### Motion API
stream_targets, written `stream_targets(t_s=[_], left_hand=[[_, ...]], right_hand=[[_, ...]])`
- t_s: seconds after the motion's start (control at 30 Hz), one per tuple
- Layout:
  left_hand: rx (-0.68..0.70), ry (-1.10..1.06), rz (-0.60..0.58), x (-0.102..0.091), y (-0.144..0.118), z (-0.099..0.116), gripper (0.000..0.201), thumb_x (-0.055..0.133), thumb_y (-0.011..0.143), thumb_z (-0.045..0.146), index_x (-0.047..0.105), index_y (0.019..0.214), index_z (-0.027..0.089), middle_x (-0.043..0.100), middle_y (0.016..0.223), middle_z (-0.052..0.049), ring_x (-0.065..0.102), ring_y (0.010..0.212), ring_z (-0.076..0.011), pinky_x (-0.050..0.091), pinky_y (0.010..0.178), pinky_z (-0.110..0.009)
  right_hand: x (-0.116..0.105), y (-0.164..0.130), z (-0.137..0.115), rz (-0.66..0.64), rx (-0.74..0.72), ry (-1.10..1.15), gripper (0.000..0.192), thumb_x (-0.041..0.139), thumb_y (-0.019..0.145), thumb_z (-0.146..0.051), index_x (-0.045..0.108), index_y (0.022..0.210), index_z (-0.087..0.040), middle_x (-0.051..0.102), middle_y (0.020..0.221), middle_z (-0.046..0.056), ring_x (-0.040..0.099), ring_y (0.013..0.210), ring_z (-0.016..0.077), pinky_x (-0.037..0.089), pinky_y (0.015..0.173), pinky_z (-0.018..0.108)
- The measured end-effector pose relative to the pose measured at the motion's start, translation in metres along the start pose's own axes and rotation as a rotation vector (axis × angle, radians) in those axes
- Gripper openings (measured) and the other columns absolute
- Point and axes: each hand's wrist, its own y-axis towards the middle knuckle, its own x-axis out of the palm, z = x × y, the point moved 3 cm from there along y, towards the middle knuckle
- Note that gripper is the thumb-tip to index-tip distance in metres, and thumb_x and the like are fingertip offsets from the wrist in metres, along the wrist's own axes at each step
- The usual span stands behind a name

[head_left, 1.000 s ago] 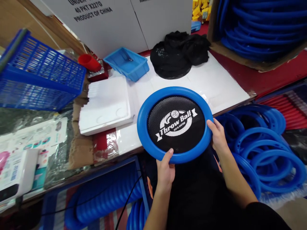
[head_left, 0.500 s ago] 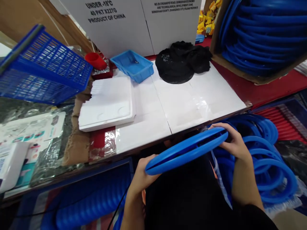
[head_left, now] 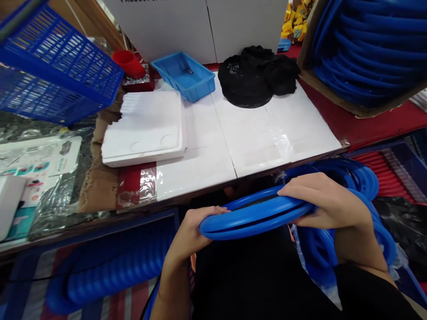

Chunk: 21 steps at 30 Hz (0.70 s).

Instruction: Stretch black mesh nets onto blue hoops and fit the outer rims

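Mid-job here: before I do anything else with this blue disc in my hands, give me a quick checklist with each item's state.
1. Left hand grips the near-left rim of the blue disc: ok.
2. Right hand wraps over the disc's right rim: ok.
3. Disc held edge-on, roughly level, below the table edge: ok.
4. Black mesh seated all round inside the rim: cannot tell, only a dark sliver shows.
5. Bare space on the white table top: ok.
6. Stack of blue rings just under the right hand, snag risk: not ok.

White-topped worktable before cardboard boxes, blue crate at left.
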Motion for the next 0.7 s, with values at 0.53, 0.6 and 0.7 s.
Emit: stream_targets(t_s=[0.53, 0.6, 0.7], left_hand=[[0.1, 0.206, -0.081, -0.015, 0.006, 0.028, 0.036, 0.066, 0.084, 0.007, 0.079, 0.113, 0.024, 0.086, 0.113, -0.001, 0.083, 0.1, -0.0197, 0.062, 0.095, -0.026], [0.1, 0.204, -0.096, -0.015, 0.007, 0.03, 0.033, 0.067, 0.085, 0.008, 0.08, 0.111, 0.023, 0.086, 0.11, -0.001, 0.083, 0.096, -0.0194, 0.062, 0.093, -0.026], [0.083, 0.191, -0.134, -0.014, 0.008, 0.032, 0.027, 0.067, 0.085, 0.011, 0.08, 0.106, 0.023, 0.085, 0.103, -0.001, 0.083, 0.091, -0.019, 0.063, 0.09, -0.025]], right_hand=[[0.007, -0.003, 0.014, -0.372, 0.136, 0.345, 0.034, 0.076, 0.096, -0.03, 0.069, 0.129, -0.025, 0.079, 0.102, 0.002, 0.074, 0.086, 0.0192, 0.053, 0.081, 0.029], [0.006, -0.006, 0.011, -0.384, 0.145, 0.308, 0.03, 0.074, 0.097, -0.031, 0.069, 0.126, -0.025, 0.078, 0.098, 0.002, 0.072, 0.081, 0.0187, 0.052, 0.077, 0.029], [0.001, -0.007, 0.005, -0.386, 0.143, 0.266, 0.024, 0.072, 0.1, -0.034, 0.069, 0.122, -0.024, 0.075, 0.09, 0.001, 0.069, 0.073, 0.0179, 0.049, 0.071, 0.029]])
